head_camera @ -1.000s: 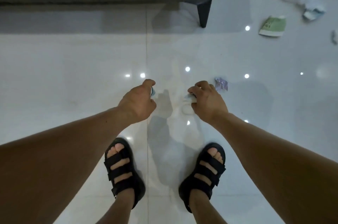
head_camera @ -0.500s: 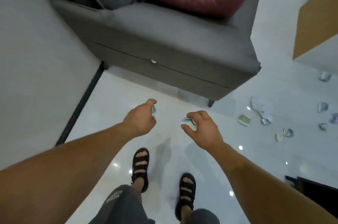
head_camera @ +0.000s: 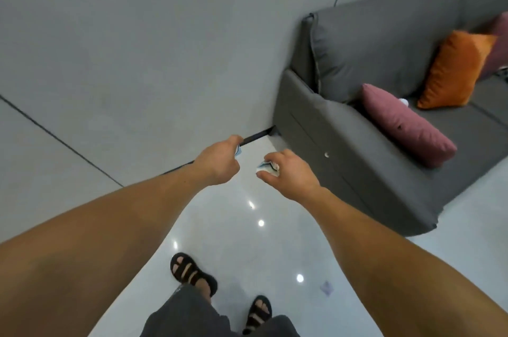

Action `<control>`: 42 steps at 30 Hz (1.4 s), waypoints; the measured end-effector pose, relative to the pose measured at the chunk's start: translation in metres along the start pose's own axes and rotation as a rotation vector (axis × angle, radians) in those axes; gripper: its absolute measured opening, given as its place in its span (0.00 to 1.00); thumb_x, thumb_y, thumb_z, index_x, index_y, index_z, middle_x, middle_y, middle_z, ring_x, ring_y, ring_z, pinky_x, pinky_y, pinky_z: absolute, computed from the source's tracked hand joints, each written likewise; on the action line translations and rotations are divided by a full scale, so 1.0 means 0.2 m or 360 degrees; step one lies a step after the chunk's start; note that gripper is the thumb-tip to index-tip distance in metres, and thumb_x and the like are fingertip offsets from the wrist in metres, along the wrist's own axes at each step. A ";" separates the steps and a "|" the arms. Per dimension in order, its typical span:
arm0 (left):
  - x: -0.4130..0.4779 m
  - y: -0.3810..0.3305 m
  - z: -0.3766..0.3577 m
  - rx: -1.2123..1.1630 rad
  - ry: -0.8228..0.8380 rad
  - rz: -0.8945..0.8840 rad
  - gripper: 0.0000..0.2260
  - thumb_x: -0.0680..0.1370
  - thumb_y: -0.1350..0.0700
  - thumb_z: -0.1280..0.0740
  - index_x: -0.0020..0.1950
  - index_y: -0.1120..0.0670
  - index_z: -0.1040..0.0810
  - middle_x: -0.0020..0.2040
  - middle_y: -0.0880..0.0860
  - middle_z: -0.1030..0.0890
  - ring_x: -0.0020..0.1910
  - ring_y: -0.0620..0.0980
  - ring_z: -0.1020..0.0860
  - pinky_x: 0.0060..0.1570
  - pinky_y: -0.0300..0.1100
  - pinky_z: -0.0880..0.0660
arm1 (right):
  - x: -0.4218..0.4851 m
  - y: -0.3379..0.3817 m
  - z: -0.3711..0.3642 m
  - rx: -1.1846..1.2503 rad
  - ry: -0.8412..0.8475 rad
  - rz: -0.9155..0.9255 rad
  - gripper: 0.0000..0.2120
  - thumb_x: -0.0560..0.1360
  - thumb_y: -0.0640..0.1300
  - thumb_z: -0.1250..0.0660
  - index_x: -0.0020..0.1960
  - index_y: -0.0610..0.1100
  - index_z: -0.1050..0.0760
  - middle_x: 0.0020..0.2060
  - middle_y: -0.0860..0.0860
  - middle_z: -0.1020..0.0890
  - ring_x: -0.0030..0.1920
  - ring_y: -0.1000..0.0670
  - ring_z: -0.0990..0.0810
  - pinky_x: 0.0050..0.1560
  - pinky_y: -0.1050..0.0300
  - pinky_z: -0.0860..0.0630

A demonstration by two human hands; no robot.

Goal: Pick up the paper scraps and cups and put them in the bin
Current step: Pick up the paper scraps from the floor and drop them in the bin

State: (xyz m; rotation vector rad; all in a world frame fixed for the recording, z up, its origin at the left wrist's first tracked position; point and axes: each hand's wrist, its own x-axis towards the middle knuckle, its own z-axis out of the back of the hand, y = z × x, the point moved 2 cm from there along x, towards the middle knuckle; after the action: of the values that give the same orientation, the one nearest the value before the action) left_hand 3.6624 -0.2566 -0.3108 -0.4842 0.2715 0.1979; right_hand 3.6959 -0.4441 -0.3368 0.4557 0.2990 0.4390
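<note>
Carrying judged in progress, head view: crumpled white-blue paper scrap [head_camera: 238,150] pinched in left hand [head_camera: 220,162]; second scrap [head_camera: 265,166], also crumpled, gripped by curled fingers of right hand [head_camera: 291,171]. Both held above floor [head_camera: 247,254], beside grey sofa [head_camera: 357,158]. Bin, cups not seen; drop-off judged pending. Pale purple scrap [head_camera: 326,287] lying on floor, uncollected.

Home living room, grey sofa [head_camera: 371,144], cushions [head_camera: 406,125], tiled floor [head_camera: 247,240]

Bare forearms, dark grey shorts [head_camera: 189,317], and black strapped sandals [head_camera: 192,275] on both feet.
</note>
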 end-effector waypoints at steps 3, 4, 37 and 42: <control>-0.27 0.23 0.17 -0.0070 -0.0137 0.0164 0.27 0.76 0.60 0.39 0.73 0.48 0.40 0.66 0.56 0.27 0.58 0.59 0.25 0.48 0.43 0.31 | -0.01 0.32 0.01 -0.0082 0.0051 0.0191 0.24 0.73 0.62 0.33 0.65 0.51 0.26 0.58 0.50 0.25 0.56 0.48 0.24 0.54 0.56 0.29; -0.37 0.32 0.23 -0.0097 -0.0176 0.0220 0.27 0.76 0.60 0.39 0.74 0.48 0.41 0.66 0.56 0.27 0.58 0.59 0.25 0.48 0.43 0.31 | -0.01 0.43 0.00 -0.0114 0.0077 0.0259 0.24 0.73 0.62 0.33 0.65 0.51 0.26 0.58 0.50 0.25 0.56 0.48 0.24 0.54 0.56 0.29; -3.37 3.07 1.06 -0.0407 -0.1172 0.1614 0.28 0.76 0.58 0.36 0.74 0.49 0.40 0.67 0.56 0.28 0.61 0.57 0.26 0.52 0.42 0.29 | -0.85 4.24 -1.70 -0.0228 0.0615 0.1926 0.23 0.73 0.61 0.32 0.64 0.52 0.26 0.57 0.52 0.24 0.55 0.49 0.24 0.54 0.57 0.28; -3.59 3.47 1.18 -0.0405 -0.1196 0.1886 0.27 0.75 0.58 0.36 0.72 0.49 0.38 0.61 0.56 0.24 0.52 0.56 0.24 0.45 0.43 0.27 | -0.80 4.71 -2.03 -0.0187 0.0761 0.2004 0.23 0.73 0.61 0.32 0.65 0.52 0.26 0.57 0.52 0.24 0.56 0.49 0.23 0.55 0.57 0.27</control>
State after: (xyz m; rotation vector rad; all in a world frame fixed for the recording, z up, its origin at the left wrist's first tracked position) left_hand 2.8587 0.3716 -0.1913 -0.4160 -0.2471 1.5476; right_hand 3.0876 0.3860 -0.2020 0.3749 0.4204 1.8006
